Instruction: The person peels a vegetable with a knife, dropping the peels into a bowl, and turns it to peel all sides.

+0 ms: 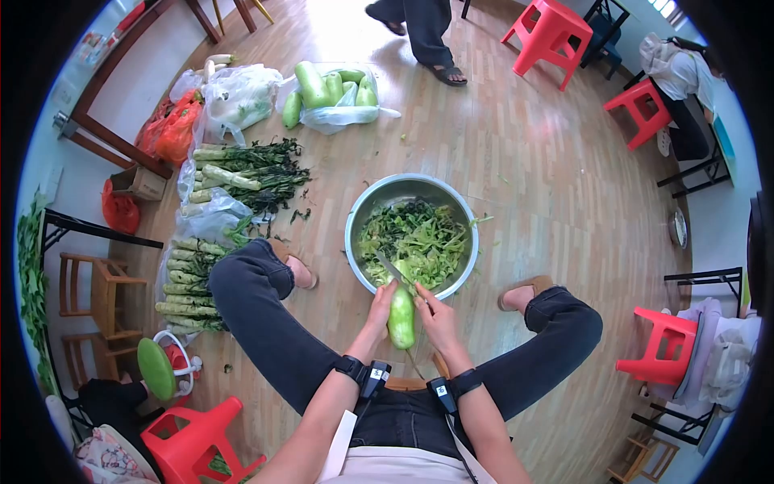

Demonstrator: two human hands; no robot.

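Note:
I sit with my knees apart over a steel bowl that holds green leaves and peelings. My left hand grips a pale green peeled stem vegetable, held upright just in front of the bowl's near rim. My right hand is closed on a knife, its blade slanting up and left across the top of the vegetable. Both wrists wear black bands.
Bundles of unpeeled leafy stems lie on plastic bags to my left. A bag of peeled stems sits beyond the bowl. Red stools stand around. Another person's feet are far ahead; someone sits at the upper right.

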